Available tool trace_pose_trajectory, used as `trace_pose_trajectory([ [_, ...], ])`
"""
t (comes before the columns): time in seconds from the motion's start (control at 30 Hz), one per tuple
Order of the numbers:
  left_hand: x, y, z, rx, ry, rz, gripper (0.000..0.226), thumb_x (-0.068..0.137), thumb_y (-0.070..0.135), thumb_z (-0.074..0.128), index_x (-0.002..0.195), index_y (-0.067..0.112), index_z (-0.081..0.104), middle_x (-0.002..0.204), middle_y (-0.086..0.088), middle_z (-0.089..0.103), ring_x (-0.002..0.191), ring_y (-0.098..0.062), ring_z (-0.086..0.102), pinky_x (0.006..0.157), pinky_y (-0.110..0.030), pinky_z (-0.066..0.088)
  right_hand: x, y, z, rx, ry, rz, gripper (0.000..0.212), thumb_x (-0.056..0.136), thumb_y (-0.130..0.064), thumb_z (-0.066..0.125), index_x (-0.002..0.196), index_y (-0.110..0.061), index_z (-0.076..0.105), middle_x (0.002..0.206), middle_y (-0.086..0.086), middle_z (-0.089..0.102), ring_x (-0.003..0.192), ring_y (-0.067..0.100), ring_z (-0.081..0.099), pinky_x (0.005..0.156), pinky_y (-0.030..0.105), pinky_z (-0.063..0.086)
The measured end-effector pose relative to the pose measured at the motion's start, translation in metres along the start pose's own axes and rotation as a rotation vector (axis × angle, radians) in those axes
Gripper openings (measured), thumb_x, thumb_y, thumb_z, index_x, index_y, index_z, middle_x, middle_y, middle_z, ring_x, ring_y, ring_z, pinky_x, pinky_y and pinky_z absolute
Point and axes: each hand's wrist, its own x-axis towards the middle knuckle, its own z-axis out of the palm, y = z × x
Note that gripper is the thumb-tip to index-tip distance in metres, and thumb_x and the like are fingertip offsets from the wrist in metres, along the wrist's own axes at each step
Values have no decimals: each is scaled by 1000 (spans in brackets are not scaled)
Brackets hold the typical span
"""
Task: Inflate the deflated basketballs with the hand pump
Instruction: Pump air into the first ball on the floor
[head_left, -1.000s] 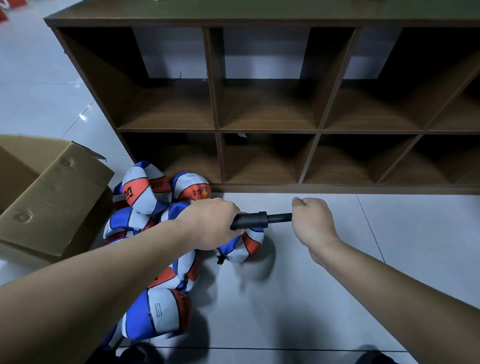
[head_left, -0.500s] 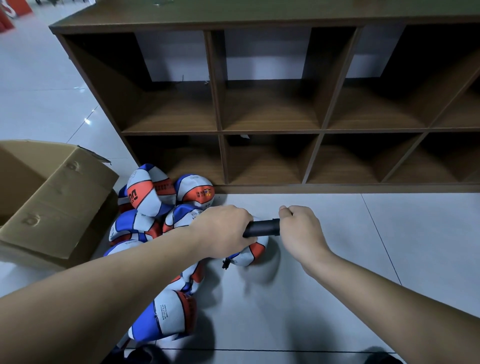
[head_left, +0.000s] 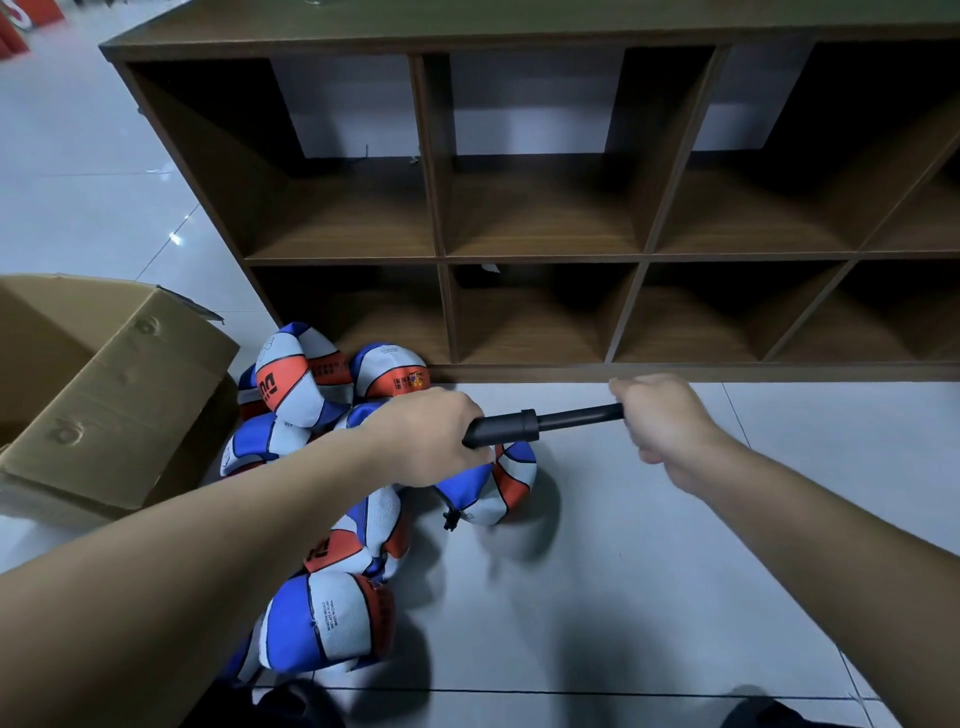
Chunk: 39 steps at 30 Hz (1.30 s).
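Head view: both hands, left (head_left: 426, 436) and right (head_left: 662, 415), grip the pump (head_left: 524, 426).

Matt black plastic pump (head_left: 524, 427); pebbled, rubbery basketballs (head_left: 332, 618) (limp and creased); dull brown corrugated cardboard box (head_left: 104, 395) at left; dark wood-grain shelf (head_left: 545, 218); glossy pale floor tiles (head_left: 649, 597).

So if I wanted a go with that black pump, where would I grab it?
Judging by its shape, use two hands: wrap one round the thick barrel of the pump from above, as the left hand does, and close the other on the handle end of the thin rod, where the right hand grips. It lies nearly level.
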Motion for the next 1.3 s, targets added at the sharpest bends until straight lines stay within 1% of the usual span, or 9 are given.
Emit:
trace_pose_trajectory([
  [0.1, -1, -2, -1, 2, -13, -22, 34, 94, 52, 63, 77, 23, 58, 67, 2, 61, 64, -17, 61, 58, -34, 48, 8, 3, -19, 40, 8, 66, 21, 96, -17, 53, 82, -20, 39, 64, 0, 23, 55, 19, 16, 49, 29, 14],
  [0.27, 1, 5, 5, 67, 11, -19, 32, 95, 52, 59, 76, 27, 54, 70, 3, 60, 67, -18, 60, 62, -37, 52, 6, 5, -11, 48, 109, 101, 16, 94, -14, 49, 81, -19, 40, 66, 1, 26, 59, 22, 19, 52, 32, 18],
  [0.4, 1, 3, 4, 64, 9, -24, 35, 97, 53, 57, 75, 26, 54, 69, 4, 59, 66, -18, 59, 61, -36, 51, 0, 2, 3, 45, 145, 77, 21, 94, -13, 48, 77, -19, 36, 66, 1, 27, 58, 23, 21, 54, 34, 18],
  [0.53, 0, 3, 3, 62, 4, -20, 34, 98, 51, 58, 74, 27, 54, 68, 3, 58, 63, -16, 57, 58, -35, 48, -5, 3, 17, 48, 137, 55, 26, 98, -17, 49, 76, -18, 36, 68, 4, 29, 62, 25, 23, 59, 38, 20],
  [0.7, -1, 5, 4, 67, 18, -12, 35, 97, 52, 57, 74, 27, 53, 67, 3, 58, 65, -17, 58, 57, -34, 47, -11, 4, 30, 5, 129, 23, 34, 100, -19, 48, 71, -17, 31, 68, 5, 33, 64, 27, 28, 59, 35, 21],
  [0.87, -1, 10, 5, 53, 9, 8, 32, 98, 49, 58, 73, 29, 51, 68, 4, 59, 66, -17, 59, 56, -33, 45, -19, 4, 41, -40, 106, -1, 38, 104, -22, 49, 70, -16, 33, 66, 4, 36, 63, 27, 32, 59, 34, 24],
  [1.07, -1, 16, 9, 24, 19, 32, 32, 98, 50, 58, 74, 30, 53, 67, 5, 58, 64, -16, 59, 55, -32, 43, -32, 2, 52, -189, 106, -139, 44, 108, -25, 46, 67, -14, 37, 67, 4, 44, 63, 26, 38, 57, 34, 27],
  [1.2, 0, 20, 12, 26, 32, 47, 30, 98, 49, 59, 79, 27, 58, 66, 4, 58, 66, -17, 61, 55, -32, 44, -37, 3, 60, -215, 95, -164, 42, 108, -28, 46, 68, -15, 41, 70, 3, 48, 66, 27, 43, 57, 35, 29],
  [1.3, 0, 21, 14, 58, 31, 57, 28, 98, 50, 58, 83, 26, 61, 67, 5, 57, 67, -16, 59, 57, -33, 42, -40, 4, 62, -218, 87, -173, 43, 109, -27, 45, 69, -15, 40, 70, 3, 47, 65, 25, 43, 57, 36, 30],
])
